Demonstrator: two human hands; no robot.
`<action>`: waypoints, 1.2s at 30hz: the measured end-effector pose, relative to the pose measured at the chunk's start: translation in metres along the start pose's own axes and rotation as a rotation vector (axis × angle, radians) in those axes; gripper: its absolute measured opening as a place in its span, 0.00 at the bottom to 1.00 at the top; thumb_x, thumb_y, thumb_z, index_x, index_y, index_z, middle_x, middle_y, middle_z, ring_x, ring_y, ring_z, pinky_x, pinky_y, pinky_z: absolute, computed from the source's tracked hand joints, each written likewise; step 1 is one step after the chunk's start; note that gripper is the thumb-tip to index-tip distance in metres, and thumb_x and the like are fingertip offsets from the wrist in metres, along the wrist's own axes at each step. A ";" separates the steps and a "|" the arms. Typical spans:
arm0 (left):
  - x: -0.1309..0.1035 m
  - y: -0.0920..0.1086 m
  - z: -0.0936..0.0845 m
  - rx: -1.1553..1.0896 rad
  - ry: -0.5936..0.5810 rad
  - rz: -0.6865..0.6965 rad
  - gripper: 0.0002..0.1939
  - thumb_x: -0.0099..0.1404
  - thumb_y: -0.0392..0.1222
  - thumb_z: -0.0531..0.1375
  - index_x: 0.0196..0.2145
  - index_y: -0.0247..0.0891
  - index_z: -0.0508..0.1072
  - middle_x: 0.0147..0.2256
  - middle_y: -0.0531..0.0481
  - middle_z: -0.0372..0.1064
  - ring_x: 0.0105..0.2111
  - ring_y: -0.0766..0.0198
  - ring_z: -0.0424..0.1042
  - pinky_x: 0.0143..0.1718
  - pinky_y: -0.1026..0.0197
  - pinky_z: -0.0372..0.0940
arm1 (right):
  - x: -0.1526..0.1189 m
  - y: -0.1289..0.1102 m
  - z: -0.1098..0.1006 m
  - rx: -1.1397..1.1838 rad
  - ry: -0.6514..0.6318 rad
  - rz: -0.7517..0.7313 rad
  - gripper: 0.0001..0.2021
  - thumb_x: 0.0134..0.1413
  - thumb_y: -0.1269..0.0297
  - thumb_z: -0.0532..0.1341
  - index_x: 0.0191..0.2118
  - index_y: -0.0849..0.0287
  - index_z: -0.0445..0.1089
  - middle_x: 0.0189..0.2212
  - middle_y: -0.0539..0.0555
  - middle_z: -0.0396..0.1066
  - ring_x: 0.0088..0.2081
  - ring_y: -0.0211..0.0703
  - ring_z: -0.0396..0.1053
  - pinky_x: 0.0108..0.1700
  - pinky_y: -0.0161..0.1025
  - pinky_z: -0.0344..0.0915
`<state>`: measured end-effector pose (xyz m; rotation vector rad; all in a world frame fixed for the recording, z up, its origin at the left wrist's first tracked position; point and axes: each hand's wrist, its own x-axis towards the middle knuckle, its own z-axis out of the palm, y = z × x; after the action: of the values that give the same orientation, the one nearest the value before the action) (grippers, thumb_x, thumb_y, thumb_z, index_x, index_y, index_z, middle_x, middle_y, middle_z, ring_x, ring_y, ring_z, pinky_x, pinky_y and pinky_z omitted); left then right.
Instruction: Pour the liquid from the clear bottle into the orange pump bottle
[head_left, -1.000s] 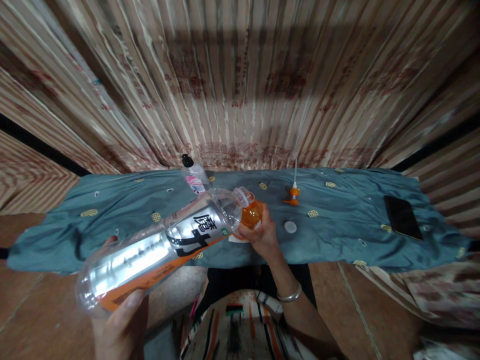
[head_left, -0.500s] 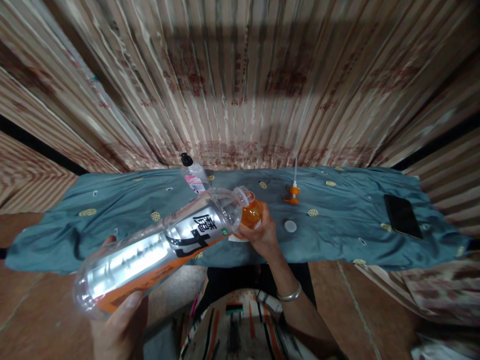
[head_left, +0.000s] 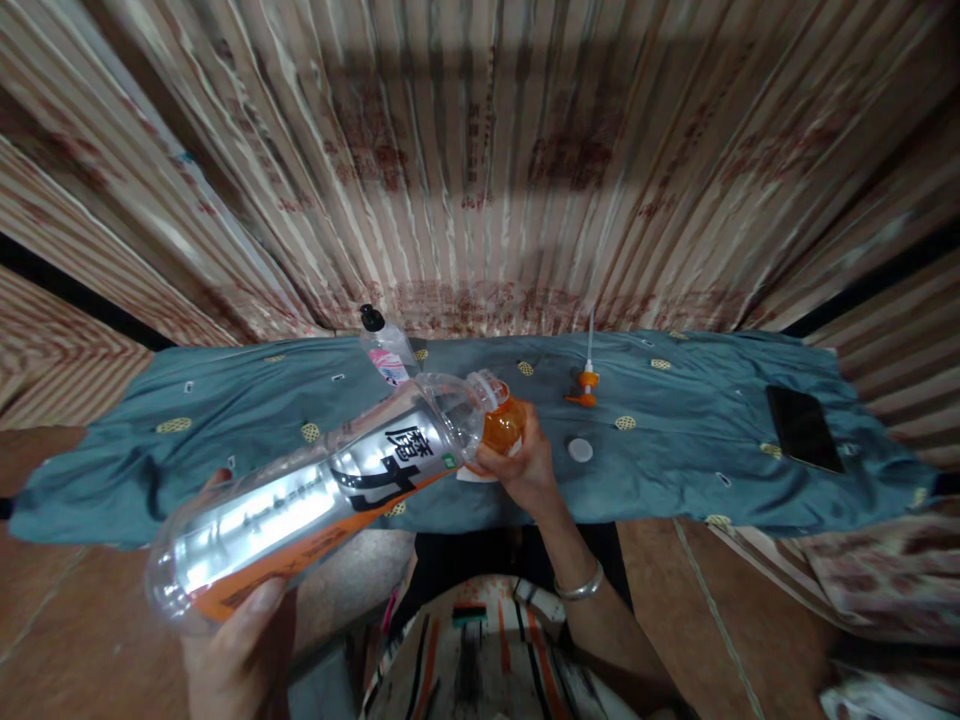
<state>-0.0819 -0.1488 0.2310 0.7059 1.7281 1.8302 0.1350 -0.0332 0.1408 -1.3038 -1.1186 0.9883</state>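
Clearly, the left hand (head_left: 244,635) grips a big clear bottle (head_left: 322,490), slanting over the near edge of the cloth-covered tabletop (head_left: 675,470); its neck meets an orange container (head_left: 501,428) clasped in the right hand (head_left: 529,465).

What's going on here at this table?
A person's left grip holds a big bottle tilted, its neck end right up by an orange bottle in the right grip. I can't tell whether anything is flowing between them. A pump, a white disc and a phone lie to the right on the cloth; a black-topped bottle is behind.
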 end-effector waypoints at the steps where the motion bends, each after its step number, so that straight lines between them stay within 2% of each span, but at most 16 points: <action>1: 0.000 0.000 0.000 0.004 -0.011 0.007 0.28 0.51 0.57 0.79 0.49 0.50 0.85 0.62 0.51 0.80 0.73 0.41 0.70 0.77 0.44 0.66 | 0.000 0.001 0.000 -0.002 0.002 -0.007 0.31 0.45 0.52 0.77 0.56 0.49 0.72 0.48 0.53 0.88 0.48 0.56 0.88 0.50 0.48 0.85; 4: 0.003 0.001 0.000 -0.005 -0.042 0.007 0.30 0.51 0.57 0.78 0.51 0.50 0.84 0.62 0.52 0.80 0.70 0.41 0.73 0.76 0.43 0.68 | 0.000 0.001 0.000 -0.009 0.017 -0.025 0.30 0.46 0.53 0.76 0.56 0.50 0.72 0.48 0.53 0.88 0.48 0.56 0.88 0.50 0.48 0.85; 8: 0.004 0.000 0.000 0.007 -0.011 -0.031 0.31 0.48 0.55 0.79 0.50 0.50 0.84 0.62 0.52 0.80 0.72 0.41 0.72 0.77 0.44 0.66 | 0.000 -0.001 -0.001 -0.003 0.012 -0.002 0.30 0.45 0.54 0.77 0.55 0.50 0.72 0.48 0.53 0.88 0.47 0.56 0.88 0.50 0.48 0.85; 13: 0.002 0.006 0.004 0.000 -0.056 0.001 0.29 0.52 0.56 0.78 0.51 0.50 0.83 0.58 0.52 0.82 0.69 0.42 0.75 0.77 0.41 0.66 | -0.001 -0.003 -0.001 0.003 0.013 -0.004 0.31 0.45 0.53 0.77 0.55 0.50 0.72 0.47 0.52 0.88 0.46 0.55 0.88 0.48 0.47 0.85; 16: 0.005 0.006 0.003 -0.020 -0.037 -0.007 0.30 0.48 0.56 0.81 0.49 0.48 0.84 0.57 0.51 0.82 0.67 0.40 0.76 0.75 0.41 0.68 | -0.001 -0.003 0.000 0.017 0.013 -0.015 0.30 0.46 0.54 0.77 0.55 0.49 0.73 0.46 0.52 0.88 0.46 0.54 0.88 0.48 0.47 0.85; 18: 0.008 0.005 0.001 -0.013 -0.047 -0.017 0.34 0.46 0.59 0.82 0.49 0.49 0.84 0.59 0.50 0.82 0.66 0.39 0.77 0.75 0.40 0.69 | -0.001 -0.002 0.000 0.016 0.017 -0.014 0.30 0.46 0.54 0.78 0.55 0.49 0.73 0.46 0.51 0.88 0.45 0.55 0.88 0.47 0.47 0.86; 20: 0.008 0.004 0.001 0.010 -0.063 -0.014 0.33 0.48 0.60 0.81 0.51 0.49 0.83 0.60 0.51 0.81 0.67 0.39 0.76 0.74 0.41 0.70 | -0.001 -0.001 0.001 0.018 0.020 -0.007 0.30 0.45 0.55 0.78 0.55 0.49 0.73 0.46 0.51 0.88 0.45 0.55 0.88 0.47 0.47 0.86; 23: 0.005 0.003 0.001 0.016 -0.048 0.013 0.29 0.53 0.58 0.79 0.51 0.49 0.83 0.62 0.51 0.80 0.70 0.41 0.74 0.75 0.43 0.68 | 0.000 0.000 0.001 0.030 0.009 -0.001 0.30 0.45 0.54 0.78 0.54 0.49 0.73 0.45 0.52 0.88 0.45 0.55 0.88 0.46 0.47 0.86; 27: 0.004 0.004 0.001 -0.014 -0.048 0.011 0.29 0.50 0.57 0.80 0.49 0.49 0.84 0.61 0.51 0.80 0.69 0.41 0.74 0.76 0.43 0.67 | -0.001 -0.001 0.001 0.039 0.005 -0.011 0.28 0.45 0.54 0.77 0.53 0.49 0.72 0.44 0.52 0.88 0.45 0.54 0.88 0.46 0.46 0.85; 32: 0.009 0.002 0.001 -0.020 -0.050 0.001 0.32 0.47 0.59 0.82 0.48 0.48 0.85 0.58 0.50 0.82 0.66 0.39 0.77 0.76 0.38 0.67 | -0.001 -0.002 0.001 0.037 0.022 -0.015 0.29 0.45 0.54 0.77 0.54 0.49 0.73 0.45 0.52 0.87 0.45 0.54 0.87 0.47 0.47 0.85; 36: 0.009 0.003 0.003 -0.009 -0.031 -0.006 0.30 0.46 0.59 0.81 0.46 0.49 0.85 0.58 0.50 0.82 0.73 0.37 0.70 0.80 0.38 0.60 | -0.001 -0.003 0.001 0.061 0.011 -0.005 0.29 0.44 0.55 0.77 0.54 0.49 0.72 0.45 0.51 0.87 0.45 0.55 0.87 0.47 0.49 0.85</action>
<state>-0.0867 -0.1407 0.2342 0.7206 1.6992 1.8129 0.1336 -0.0336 0.1437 -1.2556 -1.0753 1.0031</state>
